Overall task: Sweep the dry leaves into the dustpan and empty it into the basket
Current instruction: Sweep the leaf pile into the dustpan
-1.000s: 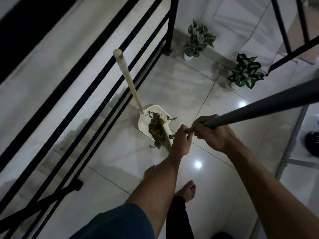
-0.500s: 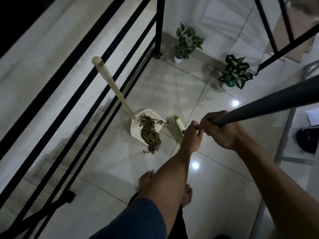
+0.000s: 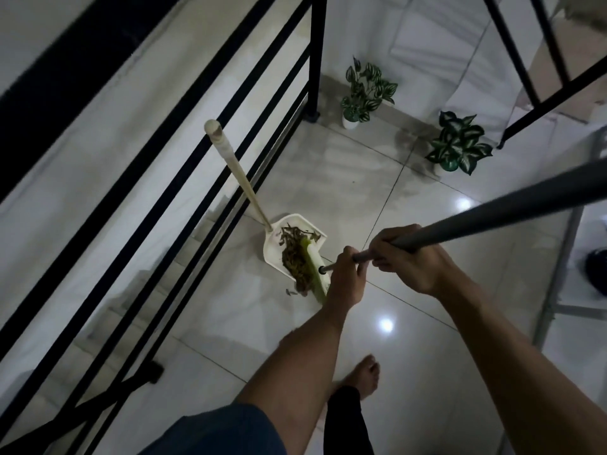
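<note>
While I am standing barefoot on the tiled floor (image 3: pixel 335 178), my left hand (image 3: pixel 345 277) and right hand (image 3: pixel 407 257) are both gripping the grey broom handle (image 3: pixel 492 215). Its green broom head (image 3: pixel 313 270) is lying against the dry leaves (image 3: pixel 294 257) in the white dustpan (image 3: pixel 272 251), at ten o'clock from my hands, beside the black railing (image 3: pixel 203 178).

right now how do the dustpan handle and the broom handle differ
The dustpan handle is pale cream with a knobbed top; the broom handle is grey. The dustpan handle stands free, leaning toward the railing; the broom handle is gripped by the left hand and right hand. Both are long straight poles.
</note>
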The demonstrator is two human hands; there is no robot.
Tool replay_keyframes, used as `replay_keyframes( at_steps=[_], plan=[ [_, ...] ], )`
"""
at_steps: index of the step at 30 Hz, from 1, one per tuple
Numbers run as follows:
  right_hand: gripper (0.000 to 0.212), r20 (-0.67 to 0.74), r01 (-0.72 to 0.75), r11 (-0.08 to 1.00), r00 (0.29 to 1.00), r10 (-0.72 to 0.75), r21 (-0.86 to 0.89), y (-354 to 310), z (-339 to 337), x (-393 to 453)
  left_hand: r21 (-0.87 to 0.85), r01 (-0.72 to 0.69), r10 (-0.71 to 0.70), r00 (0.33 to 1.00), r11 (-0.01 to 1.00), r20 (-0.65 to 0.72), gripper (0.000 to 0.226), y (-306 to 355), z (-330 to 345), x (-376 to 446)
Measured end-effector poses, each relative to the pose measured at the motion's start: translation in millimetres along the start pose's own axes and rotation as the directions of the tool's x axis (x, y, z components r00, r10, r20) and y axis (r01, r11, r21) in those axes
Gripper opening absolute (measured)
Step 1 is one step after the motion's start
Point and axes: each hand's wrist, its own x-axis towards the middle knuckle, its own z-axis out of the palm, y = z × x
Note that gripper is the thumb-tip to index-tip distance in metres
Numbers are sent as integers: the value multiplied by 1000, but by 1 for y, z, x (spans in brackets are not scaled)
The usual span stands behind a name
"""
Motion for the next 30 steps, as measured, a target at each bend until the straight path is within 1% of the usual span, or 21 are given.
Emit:
replay_keyframes(
  at_steps=[2, 6, 8, 11, 12, 15, 18, 21, 22, 25, 28, 30],
  plan=[
    [25, -39, 16, 1000, 999, -15, 23, -1, -3, -17, -3, -52, 52, 999, 999, 11, 58, 5, -4, -6],
    [28, -114, -10, 999, 993, 14, 39, -7, -11, -48, -24, -90, 92, 992, 996, 85, 70, 28, -6, -24],
    [27, -108, -44, 998, 993, 50, 54, -11, -18, -60, -14, -84, 85, 990, 996, 113, 65, 41, -2, -36],
    [27, -60, -62, 996, 996, 66, 60, -17, -27, -77, -20, -43, 45, 993, 999, 111, 30, 47, 11, -56],
    [27, -37, -64, 996, 997, 66, 61, -18, -30, -82, -25, -28, 31, 994, 999, 102, 25, 47, 15, -62],
    [26, 38, -72, 996, 997, 70, 54, -13, -32, -95, -4, 5, -5, 999, 1000, 32, 24, 45, 24, -89],
    [25, 102, -74, 993, 993, 65, 91, -3, -27, -99, -4, 60, -60, 998, 998, -35, 25, 35, 28, -110],
    [26, 169, -82, 988, 984, 59, 130, 9, -13, -98, -18, 146, -147, 985, 989, -90, 36, 19, 27, -127],
    [26, 184, -89, 985, 981, 61, 146, 13, -8, -96, -17, 164, -165, 981, 986, -99, 39, 12, 26, -129],
    [26, 228, -114, 974, 971, 67, 197, 32, 13, -88, 9, 198, -196, 972, 980, -129, 28, -14, 26, -133],
    [25, 222, -154, 954, 970, 96, 258, 55, 36, -77, 56, 216, -208, 969, 975, -131, 41, -42, 29, -129],
    [26, 216, -188, 937, 968, 127, 294, 74, 48, -70, 69, 233, -225, 969, 970, -101, 35, -60, 32, -124]
  ],
)
